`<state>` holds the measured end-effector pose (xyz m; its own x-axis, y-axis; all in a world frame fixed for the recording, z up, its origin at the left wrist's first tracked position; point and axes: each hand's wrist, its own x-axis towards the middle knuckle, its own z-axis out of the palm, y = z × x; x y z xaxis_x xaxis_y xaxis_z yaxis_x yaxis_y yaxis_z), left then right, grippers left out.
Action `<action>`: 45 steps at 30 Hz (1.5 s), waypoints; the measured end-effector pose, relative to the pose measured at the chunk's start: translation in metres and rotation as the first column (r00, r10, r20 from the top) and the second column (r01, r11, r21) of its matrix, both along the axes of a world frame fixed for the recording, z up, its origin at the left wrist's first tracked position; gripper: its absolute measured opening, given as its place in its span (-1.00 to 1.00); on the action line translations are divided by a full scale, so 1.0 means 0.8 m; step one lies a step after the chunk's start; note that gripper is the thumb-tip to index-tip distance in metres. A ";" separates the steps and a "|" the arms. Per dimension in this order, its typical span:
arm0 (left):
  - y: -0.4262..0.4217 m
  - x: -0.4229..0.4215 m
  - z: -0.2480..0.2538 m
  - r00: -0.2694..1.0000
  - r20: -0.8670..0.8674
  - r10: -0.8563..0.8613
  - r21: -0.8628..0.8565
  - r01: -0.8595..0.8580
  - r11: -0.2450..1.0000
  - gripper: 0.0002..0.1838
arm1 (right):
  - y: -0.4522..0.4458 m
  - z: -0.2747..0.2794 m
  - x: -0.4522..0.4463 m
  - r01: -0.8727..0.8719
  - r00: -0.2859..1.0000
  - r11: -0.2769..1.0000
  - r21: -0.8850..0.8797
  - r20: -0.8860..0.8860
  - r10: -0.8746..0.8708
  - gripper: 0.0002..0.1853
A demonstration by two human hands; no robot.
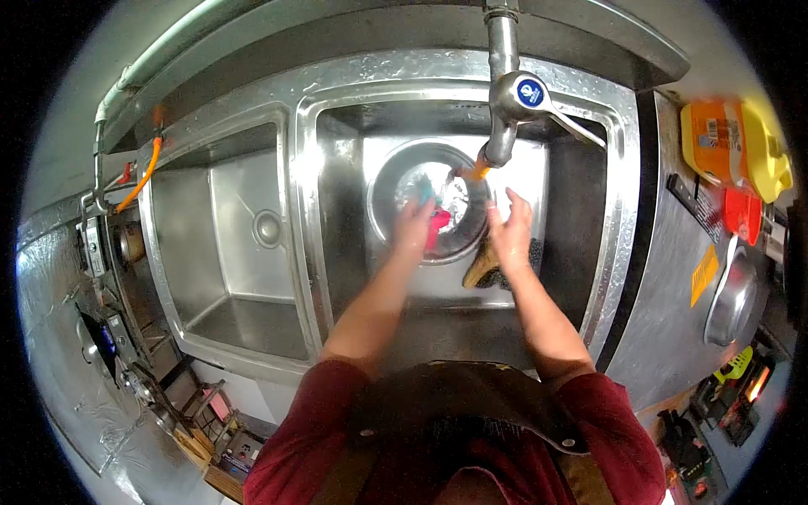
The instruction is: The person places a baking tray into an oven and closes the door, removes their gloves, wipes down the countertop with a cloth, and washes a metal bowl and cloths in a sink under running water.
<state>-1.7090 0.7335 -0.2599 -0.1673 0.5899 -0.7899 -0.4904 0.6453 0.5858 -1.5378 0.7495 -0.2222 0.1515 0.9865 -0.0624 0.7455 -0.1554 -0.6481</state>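
A round metal bowl (389, 181) sits in the right-hand sink basin (337, 244), beneath the faucet (503, 114). My left hand (412, 225) is over the bowl's left side, smeared by motion. Its fingers close around a soft-looking pink and teal thing (438, 222), whose kind I cannot make out. Just right of the bowl, my right hand (512, 231) has its fingers apart, with the thumb close to the rim. Under that hand lies a brush (481, 266) with a tan wooden-looking body and dark bristles, partly hidden by the hand and wrist.
A second sink basin (252, 206) with a drain is on the left. The faucet lever (576, 130) sticks out to the right. On the right-hand counter stand a yellow jug (762, 151) with an orange label and a metal bowl (732, 299). An orange hose (145, 177) hangs at left.
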 end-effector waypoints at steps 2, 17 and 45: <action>-0.009 0.019 0.009 0.828 -0.199 -0.524 -0.123 0.509 0.852 -0.62 | -0.016 -0.073 0.041 -0.007 0.941 0.821 -0.571 -0.282 -0.188 -0.52; 0.014 0.013 -0.045 0.675 -0.713 -0.188 0.031 0.299 0.954 -0.79 | -0.081 -0.083 0.006 -0.016 0.695 0.770 -0.638 -0.561 -0.450 -0.57; 0.048 -0.010 0.065 0.822 -0.314 -0.476 0.184 0.544 0.819 -0.73 | 0.047 0.077 -0.051 -0.417 0.611 0.879 -0.232 -0.788 0.081 -0.76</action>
